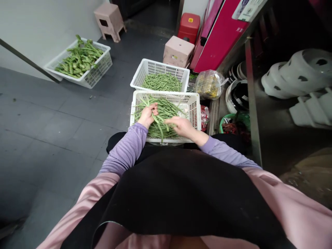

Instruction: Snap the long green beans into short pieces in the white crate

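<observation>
My left hand is closed around a small bunch of long green beans, whose ends stick out above and below the fist. Just to its right, my right hand has its fingers drawn together at the bunch's lower ends. Whether a bean is pinched in its fingertips is too small to make out. Both hands are over a near white plastic basket, in which a pile of long green beans lies. Directly behind stands a second white basket holding shorter green bean pieces.
On the left floor, a white basket holds thick green stalks. Pink stools and a red stool stand behind. To the right are a tied plastic bag, a green tub and a metal shelf edge.
</observation>
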Demonstrator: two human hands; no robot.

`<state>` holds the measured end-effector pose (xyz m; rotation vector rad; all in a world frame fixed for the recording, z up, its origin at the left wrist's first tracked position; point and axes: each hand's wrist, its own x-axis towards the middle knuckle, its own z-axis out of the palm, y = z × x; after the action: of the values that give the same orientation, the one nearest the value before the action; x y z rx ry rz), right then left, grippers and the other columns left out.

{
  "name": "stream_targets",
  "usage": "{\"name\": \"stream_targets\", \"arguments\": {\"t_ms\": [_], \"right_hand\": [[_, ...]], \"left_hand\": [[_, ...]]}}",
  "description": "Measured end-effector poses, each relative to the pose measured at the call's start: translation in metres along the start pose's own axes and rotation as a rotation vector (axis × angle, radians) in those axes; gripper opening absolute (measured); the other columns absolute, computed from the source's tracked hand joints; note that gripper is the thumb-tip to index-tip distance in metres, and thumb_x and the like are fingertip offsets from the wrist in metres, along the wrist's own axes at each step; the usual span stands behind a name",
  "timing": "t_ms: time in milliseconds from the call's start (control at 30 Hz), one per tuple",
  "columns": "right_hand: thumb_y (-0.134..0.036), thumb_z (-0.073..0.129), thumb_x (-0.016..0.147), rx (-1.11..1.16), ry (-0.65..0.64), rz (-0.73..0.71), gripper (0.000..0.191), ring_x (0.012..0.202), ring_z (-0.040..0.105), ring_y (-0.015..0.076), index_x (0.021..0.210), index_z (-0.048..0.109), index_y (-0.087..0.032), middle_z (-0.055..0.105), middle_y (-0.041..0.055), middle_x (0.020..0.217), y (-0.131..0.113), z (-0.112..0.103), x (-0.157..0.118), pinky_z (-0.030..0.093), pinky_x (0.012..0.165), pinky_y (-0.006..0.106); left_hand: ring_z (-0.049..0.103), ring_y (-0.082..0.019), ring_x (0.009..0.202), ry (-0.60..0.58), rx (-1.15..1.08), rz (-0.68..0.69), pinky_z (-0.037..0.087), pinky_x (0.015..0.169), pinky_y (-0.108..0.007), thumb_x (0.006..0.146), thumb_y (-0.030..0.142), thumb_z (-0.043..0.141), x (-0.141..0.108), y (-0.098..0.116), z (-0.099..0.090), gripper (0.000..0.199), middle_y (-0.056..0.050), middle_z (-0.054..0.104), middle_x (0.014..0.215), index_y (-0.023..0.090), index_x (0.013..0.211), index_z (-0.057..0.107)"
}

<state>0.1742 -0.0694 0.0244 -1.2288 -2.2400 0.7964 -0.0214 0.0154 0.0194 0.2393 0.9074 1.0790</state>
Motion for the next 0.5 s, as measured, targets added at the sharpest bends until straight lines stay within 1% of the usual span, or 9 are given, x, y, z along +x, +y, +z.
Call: {"name": "stream_targets", "arguments": {"t_ms": [67,100,133,167,200,267,333,433,500], "right_hand": [[-0.017,0.07,0.076,0.035,0.107,0.39,0.028,0.085,0.061,0.0212,0.104,0.069,-0.02,0.067,0.006,0.091,0.025,-0.003,0.006,0.046,0.079,0.033],[-0.019,0.074,0.073,0.103,0.125,0.56,0.031,0.078,0.06,0.0203,0.103,0.069,-0.019,0.065,0.0053,0.086,0.035,-0.002,0.008,0.047,0.075,0.033],[-0.024,0.076,0.073,0.214,0.112,0.682,0.029,0.067,0.056,0.0179,0.1,0.068,-0.018,0.062,0.0035,0.077,0.042,0.001,0.01,0.048,0.068,0.032],[-0.032,0.075,0.076,0.361,0.072,0.75,0.026,0.057,0.049,0.0147,0.095,0.068,-0.017,0.057,0.0006,0.067,0.045,0.005,0.012,0.046,0.059,0.03],[-0.04,0.071,0.08,0.525,0.024,0.766,0.026,0.049,0.041,0.0116,0.09,0.067,-0.016,0.049,-0.0026,0.058,0.043,0.01,0.014,0.041,0.05,0.027],[-0.05,0.064,0.085,0.829,-0.063,0.707,0.033,0.041,0.027,0.0077,0.083,0.066,-0.016,0.037,-0.0069,0.05,0.032,0.021,0.02,0.029,0.04,0.022],[-0.049,0.068,0.083,1.0,-0.077,0.671,0.034,0.04,0.026,0.0059,0.078,0.064,-0.016,0.037,-0.0072,0.049,0.018,0.028,0.026,0.024,0.038,0.02],[-0.045,0.073,0.079,1.041,0.05,0.719,0.034,0.043,0.039,0.0061,0.071,0.059,-0.016,0.05,-0.0026,0.056,0.009,0.03,0.031,0.027,0.038,0.019],[-0.044,0.072,0.081,1.022,0.169,0.751,0.034,0.044,0.044,0.007,0.069,0.056,-0.016,0.053,-0.0016,0.058,0.012,0.029,0.03,0.03,0.038,0.019]], "left_hand": [[0.031,-0.002,0.039,-0.023,-0.013,0.007,0.023,0.036,-0.013,0.079,-0.002,0.051,-0.001,0.0,0.001,0.015,0.004,0.044,0.054,0.011,0.079,0.057],[0.033,-0.002,0.04,-0.03,-0.009,0.011,0.024,0.037,-0.013,0.077,-0.003,0.05,-0.001,-0.002,0.002,0.016,0.004,0.045,0.055,0.011,0.08,0.057],[0.035,-0.003,0.041,-0.036,-0.001,0.013,0.026,0.038,-0.013,0.076,-0.004,0.049,-0.002,-0.003,0.003,0.018,0.003,0.046,0.055,0.011,0.08,0.057],[0.036,-0.003,0.041,-0.041,0.009,0.011,0.028,0.038,-0.013,0.075,-0.005,0.048,-0.002,-0.005,0.004,0.019,0.003,0.047,0.055,0.011,0.08,0.057],[0.038,-0.004,0.042,-0.045,0.017,0.008,0.03,0.039,-0.013,0.074,-0.005,0.048,-0.002,-0.007,0.005,0.02,0.002,0.048,0.055,0.011,0.079,0.057],[0.041,-0.004,0.043,-0.053,0.035,0.002,0.035,0.042,-0.013,0.071,-0.006,0.048,-0.002,-0.01,0.006,0.021,0.002,0.05,0.057,0.011,0.079,0.057],[0.046,-0.005,0.046,-0.046,0.055,-0.002,0.042,0.046,-0.014,0.069,-0.006,0.049,-0.002,-0.012,0.006,0.022,0.001,0.053,0.059,0.011,0.079,0.058],[0.057,-0.008,0.054,-0.013,0.153,-0.036,0.053,0.057,-0.019,0.069,-0.007,0.049,-0.003,-0.012,0.004,0.022,-0.001,0.056,0.061,0.01,0.08,0.058],[0.06,-0.012,0.056,0.011,0.279,-0.083,0.057,0.059,-0.025,0.073,-0.004,0.052,-0.004,-0.012,0.002,0.016,-0.003,0.058,0.062,0.01,0.078,0.058]]}}
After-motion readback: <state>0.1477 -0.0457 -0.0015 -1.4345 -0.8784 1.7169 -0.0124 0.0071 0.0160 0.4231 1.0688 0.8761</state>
